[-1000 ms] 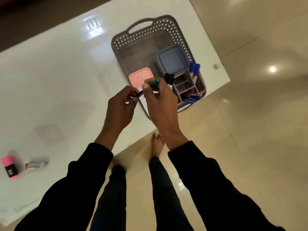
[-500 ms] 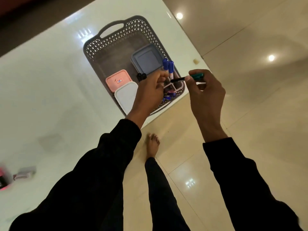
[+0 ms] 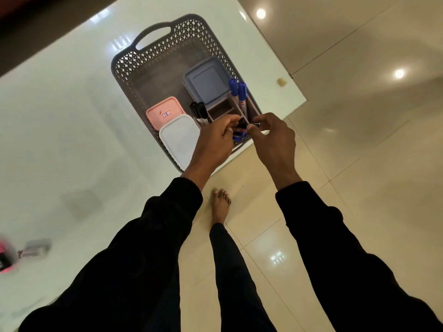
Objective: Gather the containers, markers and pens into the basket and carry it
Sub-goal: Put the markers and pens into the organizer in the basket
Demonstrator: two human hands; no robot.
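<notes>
A grey lattice basket (image 3: 155,51) stands on the white table near its right corner. Inside lie a blue-grey container (image 3: 206,80), a pink container (image 3: 165,111) and a white container (image 3: 179,140). A grey organiser (image 3: 224,109) in the basket holds two black markers (image 3: 200,112) and two blue markers (image 3: 237,92). My left hand (image 3: 215,140) and right hand (image 3: 273,135) meet above the basket's near right corner. Both pinch a green-capped marker (image 3: 253,125), which the fingers mostly hide.
A blurred pink object (image 3: 3,257) and a small box (image 3: 32,250) lie at the table's far left. A small tan spot (image 3: 281,81) sits near the table's right edge (image 3: 297,106). Tiled floor, my leg and bare foot (image 3: 220,204) are below.
My right hand has brought the green-capped marker leftwards from beyond the table's edge to over the basket's corner. Both hands are now closer together.
</notes>
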